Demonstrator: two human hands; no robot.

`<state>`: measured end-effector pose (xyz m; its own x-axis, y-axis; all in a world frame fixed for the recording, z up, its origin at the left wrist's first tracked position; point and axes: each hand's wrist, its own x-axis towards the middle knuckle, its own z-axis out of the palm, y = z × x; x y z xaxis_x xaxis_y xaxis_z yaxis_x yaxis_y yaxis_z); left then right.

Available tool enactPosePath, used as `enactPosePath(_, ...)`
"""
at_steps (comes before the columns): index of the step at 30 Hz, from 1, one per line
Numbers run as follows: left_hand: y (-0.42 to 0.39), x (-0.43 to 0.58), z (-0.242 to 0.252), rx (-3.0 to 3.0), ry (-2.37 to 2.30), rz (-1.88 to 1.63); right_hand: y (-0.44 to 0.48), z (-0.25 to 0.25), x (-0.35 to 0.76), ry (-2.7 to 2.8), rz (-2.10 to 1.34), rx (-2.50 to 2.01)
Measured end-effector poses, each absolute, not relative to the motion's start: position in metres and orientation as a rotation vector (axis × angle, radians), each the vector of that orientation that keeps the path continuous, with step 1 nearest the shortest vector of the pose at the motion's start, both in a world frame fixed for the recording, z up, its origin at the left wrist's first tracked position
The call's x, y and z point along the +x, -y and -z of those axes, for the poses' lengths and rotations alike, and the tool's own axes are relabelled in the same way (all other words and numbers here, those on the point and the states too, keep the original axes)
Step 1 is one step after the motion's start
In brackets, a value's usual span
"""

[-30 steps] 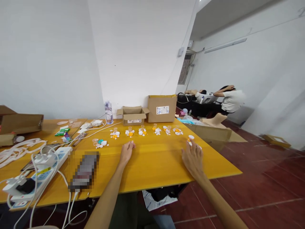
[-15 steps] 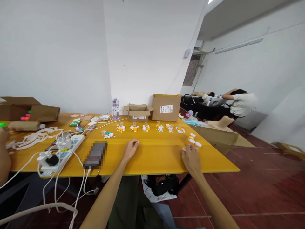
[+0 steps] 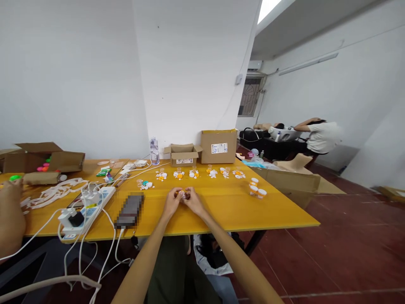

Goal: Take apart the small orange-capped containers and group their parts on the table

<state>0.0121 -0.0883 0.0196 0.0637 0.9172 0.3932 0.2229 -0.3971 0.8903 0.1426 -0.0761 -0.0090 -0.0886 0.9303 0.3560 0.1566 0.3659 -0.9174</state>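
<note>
Recorder: Head view. State of the fingers?

Operator: I read the left hand (image 3: 171, 202) and the right hand (image 3: 194, 202) as brought together, fingertips closed from both sides on a small white piece (image 3: 182, 194). The fingers cover most of it; I cannot tell its full shape, nor whether it touches the yellow tabletop (image 3: 228, 211) beneath.

Recorder: Beyond the fingertips?

Operator: I count six heaps of small white and orange parts (image 3: 193, 174) in a row, several with a clear cup. Behind them, a small open carton (image 3: 182, 156) and, to its right, a larger carton (image 3: 218, 146) with a label.

Recorder: To the sides?

Operator: Right of the right fingers, well apart, I log three white-and-orange tubs (image 3: 253, 189), grouped close together. Left of the left fingers and slightly farther out lies another heap with a teal wheel (image 3: 145, 184). Nearer on that side I have a blurred-out phone (image 3: 129, 210), then a white power strip (image 3: 103, 204) with plugs and cables.

Recorder: Other hands?

Operator: One, at the far left, well apart from my pair's fingers: a co-worker's hand (image 3: 12, 202), a green piece (image 3: 14, 178) at its fingertips.
</note>
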Motion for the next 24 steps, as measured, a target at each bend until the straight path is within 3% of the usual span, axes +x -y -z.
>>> enactPosePath(14, 0.093, 0.012, -0.023, 1.584, -1.135, -1.372, 0.091, -0.013, 0.152, 1.517, -1.114, -0.965)
enactPosePath(24, 0.092, 0.015, -0.023, 1.606, -1.188, -1.34, 0.095, -0.017, 0.149, 1.556, -0.941, -0.863)
